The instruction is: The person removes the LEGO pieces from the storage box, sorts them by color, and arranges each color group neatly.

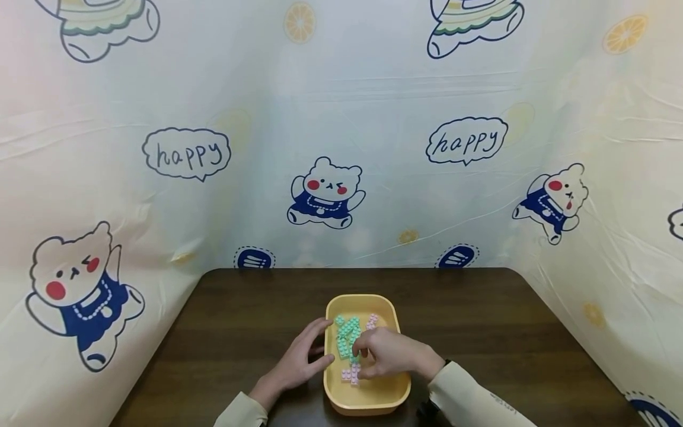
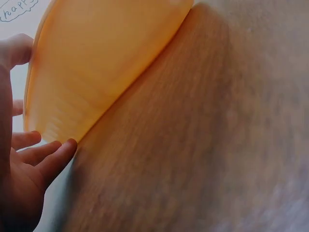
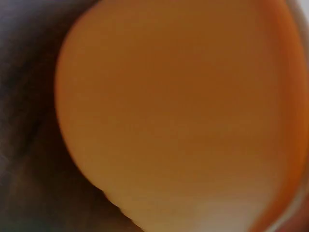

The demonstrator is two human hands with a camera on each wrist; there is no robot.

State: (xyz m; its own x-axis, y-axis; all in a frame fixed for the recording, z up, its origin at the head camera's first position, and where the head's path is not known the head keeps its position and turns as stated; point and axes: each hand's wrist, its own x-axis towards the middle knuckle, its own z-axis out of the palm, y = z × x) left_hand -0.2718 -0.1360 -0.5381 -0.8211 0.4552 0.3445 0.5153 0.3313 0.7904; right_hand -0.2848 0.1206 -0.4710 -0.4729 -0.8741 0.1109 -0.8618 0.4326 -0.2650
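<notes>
Inside a yellow tray (image 1: 368,403) lie several mint-green toy bricks (image 1: 348,335) and a few pink toy bricks (image 1: 349,375). My left hand (image 1: 302,356) is at the tray's left side, its fingers spread along the rim. In the left wrist view, the fingertips (image 2: 70,145) touch the tray's outer wall (image 2: 111,53). Reaching over the right rim, my right hand (image 1: 392,351) has bent fingers and thumb down among the green and near pink bricks. Whether it pinches one is hidden. The right wrist view shows only the tray's blurred outer wall (image 3: 178,106).
The tray stands on a dark brown wooden table (image 1: 251,308). Behind and beside the table hangs a pale curtain (image 1: 384,196) printed with bears. Another pink brick group (image 1: 372,321) lies toward the tray's far right corner. Something dark (image 1: 427,410) is below the right wrist.
</notes>
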